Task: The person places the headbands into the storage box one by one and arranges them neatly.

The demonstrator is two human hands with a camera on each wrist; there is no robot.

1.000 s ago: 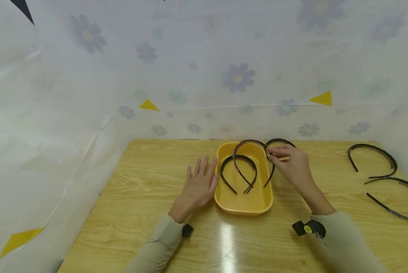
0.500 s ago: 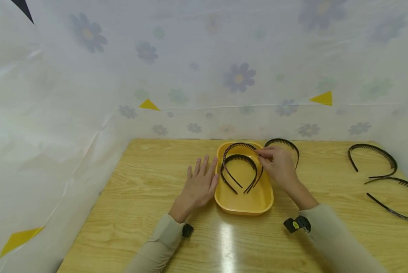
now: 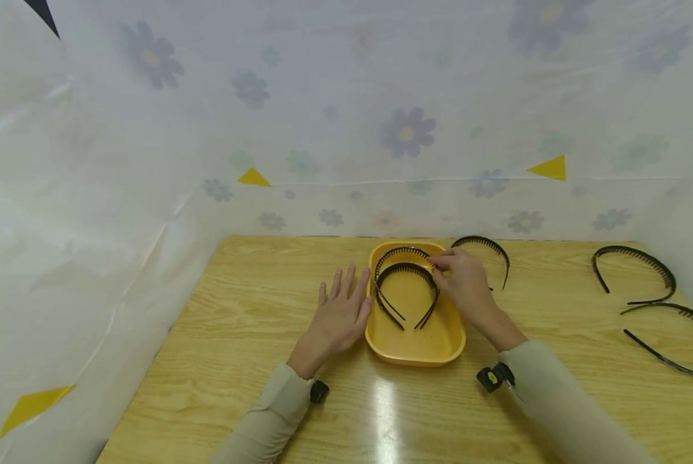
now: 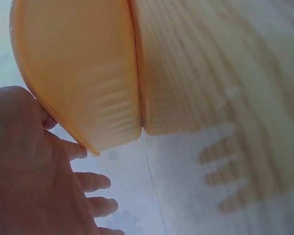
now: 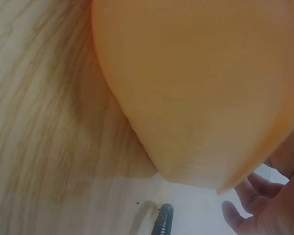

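Note:
A yellow plastic tray (image 3: 414,353) stands on the wooden table in the head view. My left hand (image 3: 333,322) lies at its left rim, fingers straight, the thumb side touching it. Between thumb and fingers my right hand (image 3: 467,287) pinches a patterned headband (image 3: 406,249) with comb teeth, held inside the tray. Just in front, overlapping it, a black toothed headband (image 3: 407,265) lies in the tray. The tray wall (image 5: 186,98) fills most of the right wrist view, and the right hand (image 5: 281,205) shows at its corner; the pinch is hidden there.
Behind my right hand another headband (image 3: 481,239) lies on the table (image 3: 254,303). Two more headbands lie at the far right, one black (image 3: 636,250) and one patterned (image 3: 671,365). A flower-printed white sheet (image 3: 335,116) hangs behind the table.
My right hand has moved left and slightly down, carrying the patterned headband from the tray's right side to lie over the black one. My left hand has stayed put.

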